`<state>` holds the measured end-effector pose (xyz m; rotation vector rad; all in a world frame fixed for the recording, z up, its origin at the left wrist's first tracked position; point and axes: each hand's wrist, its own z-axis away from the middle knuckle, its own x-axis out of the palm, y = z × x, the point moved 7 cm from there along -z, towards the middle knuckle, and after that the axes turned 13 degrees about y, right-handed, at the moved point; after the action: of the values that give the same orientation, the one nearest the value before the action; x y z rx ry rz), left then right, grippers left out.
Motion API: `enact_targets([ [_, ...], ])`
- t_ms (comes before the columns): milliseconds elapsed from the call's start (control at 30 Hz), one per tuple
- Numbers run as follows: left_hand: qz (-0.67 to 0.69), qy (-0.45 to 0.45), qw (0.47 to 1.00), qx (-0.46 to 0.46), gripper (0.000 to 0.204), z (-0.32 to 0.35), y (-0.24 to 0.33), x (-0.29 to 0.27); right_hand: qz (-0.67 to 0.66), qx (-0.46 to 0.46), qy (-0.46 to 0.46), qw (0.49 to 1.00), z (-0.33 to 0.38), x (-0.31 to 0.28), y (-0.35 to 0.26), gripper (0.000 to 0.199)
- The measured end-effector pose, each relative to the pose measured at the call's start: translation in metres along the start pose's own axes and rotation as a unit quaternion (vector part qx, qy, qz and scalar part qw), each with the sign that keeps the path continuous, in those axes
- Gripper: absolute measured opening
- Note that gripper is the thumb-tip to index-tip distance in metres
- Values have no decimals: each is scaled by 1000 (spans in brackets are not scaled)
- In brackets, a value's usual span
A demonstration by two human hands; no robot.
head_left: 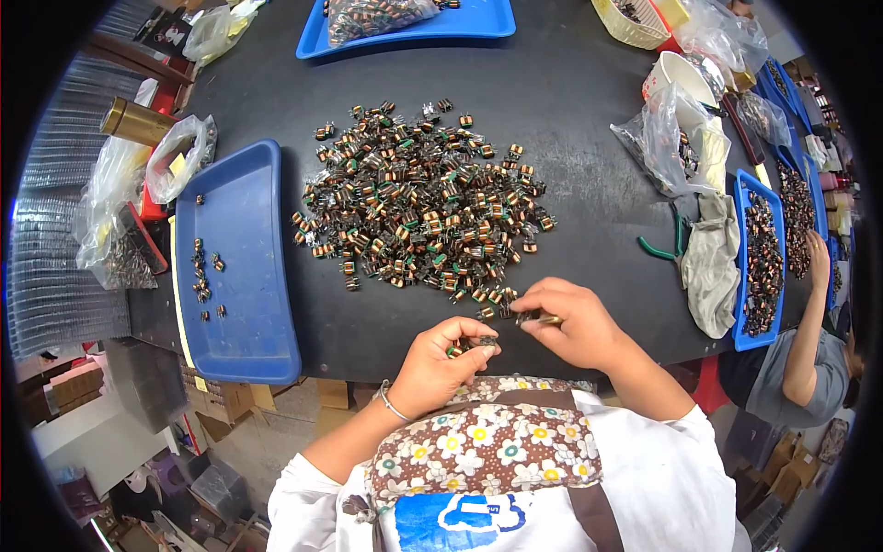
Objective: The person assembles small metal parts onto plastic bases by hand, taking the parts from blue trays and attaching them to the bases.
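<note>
A large heap of small copper-wound coils (414, 198) with black bases and some green parts lies on the dark table (570, 110). My left hand (440, 363), at the near edge of the heap, is closed on a small coil (454, 351), mostly hidden by the fingers. Just to its right, my right hand (579, 322) pinches a thin tool with a brass-coloured end (551, 319); its exact kind is hidden. The right fingertips are beside a few loose coils (486, 314) at the heap's front.
A blue tray (241, 345) with several coils stands at left; another blue tray (432, 35) holds a bagged batch at the back. Green-handled pliers (658, 250) and a grey cloth (711, 276) lie at right, beside a full tray (743, 345). A co-worker's arm (809, 340) reaches in there.
</note>
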<state>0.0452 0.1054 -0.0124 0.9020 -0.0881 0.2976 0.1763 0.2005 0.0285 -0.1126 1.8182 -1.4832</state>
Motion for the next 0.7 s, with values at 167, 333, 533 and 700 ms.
enact_targets([
  [167,15,-1,1000,5,19,-1,-3,6,-123,32,-30,991,6,10,-11,24],
  [333,35,5,999,-6,18,2,-1,7,-123,-19,-29,992,6,15,-16,24],
  [533,-11,10,1000,-2,16,6,-4,2,-18,-40,40,998,-2,11,-5,20],
  [700,-4,19,1000,16,14,6,2,1,206,-60,35,976,-6,15,-12,25],
])
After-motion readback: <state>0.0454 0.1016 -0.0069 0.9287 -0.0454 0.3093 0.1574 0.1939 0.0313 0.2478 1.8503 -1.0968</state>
